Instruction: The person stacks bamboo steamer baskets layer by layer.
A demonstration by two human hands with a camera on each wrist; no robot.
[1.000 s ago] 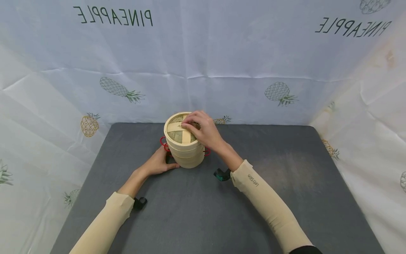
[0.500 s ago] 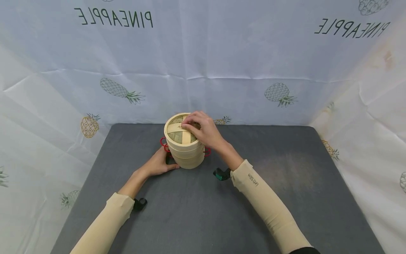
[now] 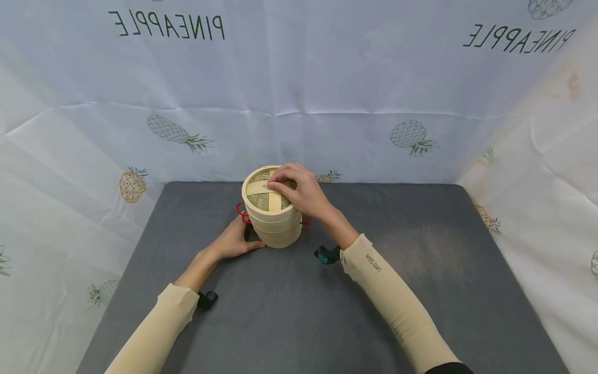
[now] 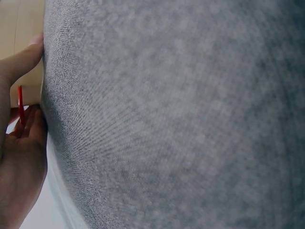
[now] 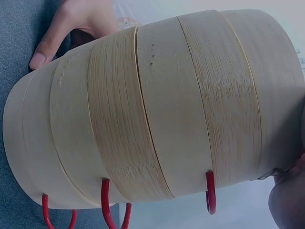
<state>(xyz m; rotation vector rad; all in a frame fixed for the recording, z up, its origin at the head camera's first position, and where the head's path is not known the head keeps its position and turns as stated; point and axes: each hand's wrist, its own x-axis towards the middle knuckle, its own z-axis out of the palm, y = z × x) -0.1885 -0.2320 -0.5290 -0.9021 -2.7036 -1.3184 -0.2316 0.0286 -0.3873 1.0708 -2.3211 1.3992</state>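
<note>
A tall stack of round bamboo steamer baskets [image 3: 275, 231] stands upright at the back of the table, topped by a woven steamer lid [image 3: 258, 201] with crossed strips. Low on its left side, my left hand [image 3: 231, 240] grips the stack, thumb at the front and fingers behind. The left wrist view catches this hand at its left edge, beside a red loop [image 4: 21, 107]. Over the lid, my right hand [image 3: 301, 191] pinches the middle of the crossed strips between thumb and fingers. Red loop handles [image 5: 211, 193] project from the baskets' sides. The stack's inside is hidden.
The dark grey table [image 3: 280, 311] ends just behind the steamer, where a pale curtain [image 3: 299, 67] printed with pineapples hangs. More of this cloth flanks both sides. Black wrist mounts [image 3: 327, 255] stick out from the two forearms.
</note>
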